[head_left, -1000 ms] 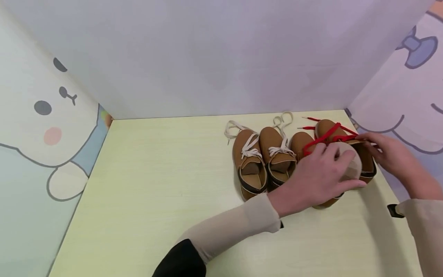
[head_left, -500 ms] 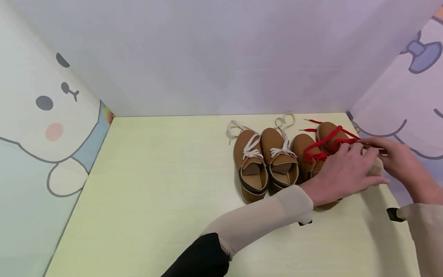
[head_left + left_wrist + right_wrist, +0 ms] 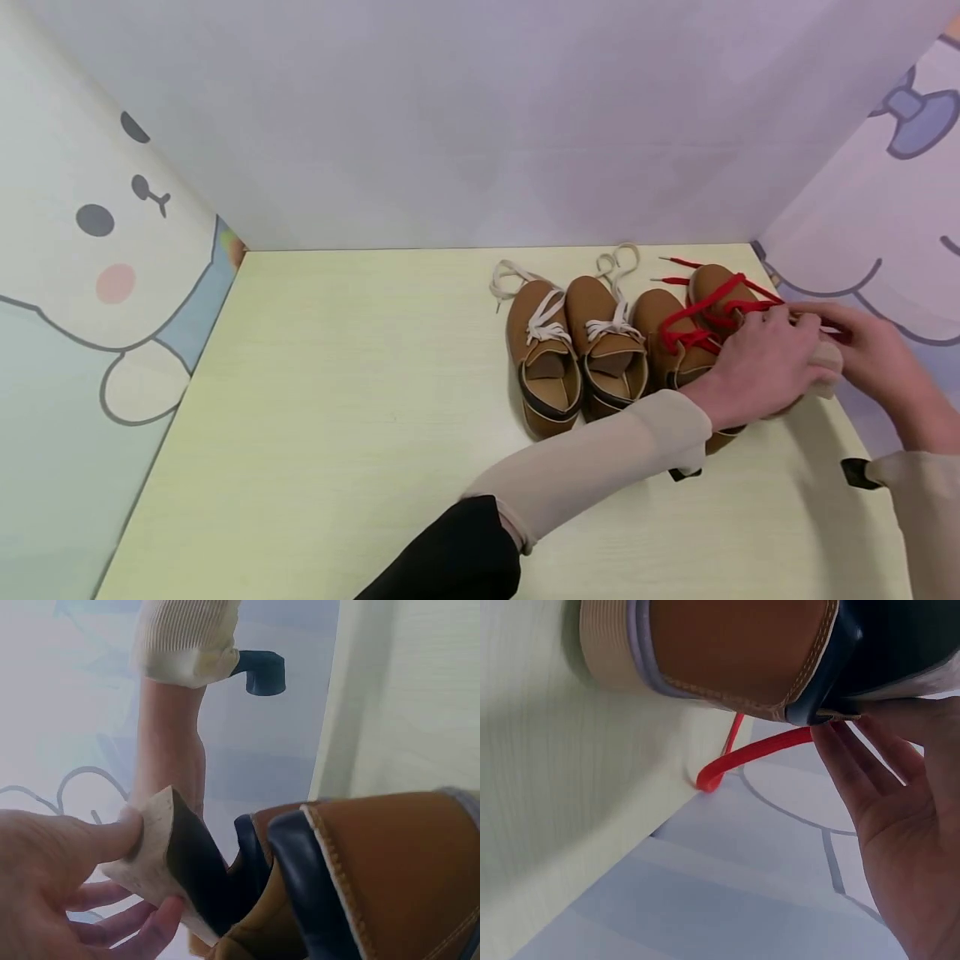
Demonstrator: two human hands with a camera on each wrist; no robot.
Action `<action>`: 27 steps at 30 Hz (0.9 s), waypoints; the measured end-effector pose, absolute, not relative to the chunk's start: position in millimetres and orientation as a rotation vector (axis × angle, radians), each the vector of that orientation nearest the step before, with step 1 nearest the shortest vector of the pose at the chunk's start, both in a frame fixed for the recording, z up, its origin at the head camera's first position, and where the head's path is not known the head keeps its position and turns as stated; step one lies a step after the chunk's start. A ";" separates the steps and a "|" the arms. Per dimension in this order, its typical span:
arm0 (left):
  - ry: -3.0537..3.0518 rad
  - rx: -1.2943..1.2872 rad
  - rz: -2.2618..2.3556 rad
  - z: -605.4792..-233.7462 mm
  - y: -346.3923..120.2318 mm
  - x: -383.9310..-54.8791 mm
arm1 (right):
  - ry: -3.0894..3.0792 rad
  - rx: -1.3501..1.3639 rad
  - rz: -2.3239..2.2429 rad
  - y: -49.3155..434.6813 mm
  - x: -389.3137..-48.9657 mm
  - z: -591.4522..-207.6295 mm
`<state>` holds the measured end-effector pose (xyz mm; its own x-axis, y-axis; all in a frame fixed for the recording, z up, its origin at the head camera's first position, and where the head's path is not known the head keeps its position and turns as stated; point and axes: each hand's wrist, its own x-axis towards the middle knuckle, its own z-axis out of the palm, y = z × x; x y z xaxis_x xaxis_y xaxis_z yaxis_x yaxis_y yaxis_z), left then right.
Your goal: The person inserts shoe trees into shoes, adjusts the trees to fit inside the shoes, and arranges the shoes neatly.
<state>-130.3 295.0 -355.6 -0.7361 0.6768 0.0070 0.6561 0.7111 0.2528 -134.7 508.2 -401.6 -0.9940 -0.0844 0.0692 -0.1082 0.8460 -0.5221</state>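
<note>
My left hand (image 3: 772, 358) bends a beige insole (image 3: 154, 859) between thumb and fingers at the far-right shoe. In the left wrist view, the insole's dark side faces the shoe opening and its lower end reaches into the collar. My right hand (image 3: 900, 780) pinches the collar of that brown shoe (image 3: 735, 645) from the right. The shoe has red laces (image 3: 750, 307); its heel is mostly behind my hands in the head view. Another red-laced brown shoe (image 3: 654, 312) lies just left of it, partly under my left wrist.
Left of them stand two brown shoes with white laces, one shoe (image 3: 528, 312) beside the other shoe (image 3: 588, 300), toes toward the back wall (image 3: 480, 125). All rest on a pale table (image 3: 337, 375). A printed side panel (image 3: 877, 242) rises close to my right hand.
My left hand has moved right, carrying the insole from over the gap between the red-laced shoes to the far-right shoe's opening. My right hand has stayed at that shoe's collar.
</note>
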 end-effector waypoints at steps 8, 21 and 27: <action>2.844 1.018 0.454 -360.9 299.7 -136.7 | -2.871 0.112 1.086 514.5 -115.3 -406.0; 2.894 0.567 0.547 -374.7 300.9 -137.4 | -2.349 0.484 2.197 517.4 -94.5 -419.3; 2.806 0.539 0.668 -387.6 297.1 -141.5 | -2.451 0.417 2.160 520.6 -92.3 -424.7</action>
<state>-141.5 297.1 -387.6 -0.9117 0.3947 -0.1142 0.3009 0.8306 0.4686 -92.3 520.6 -424.7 -0.9566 -0.2866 0.0522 -0.0879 0.1129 -0.9897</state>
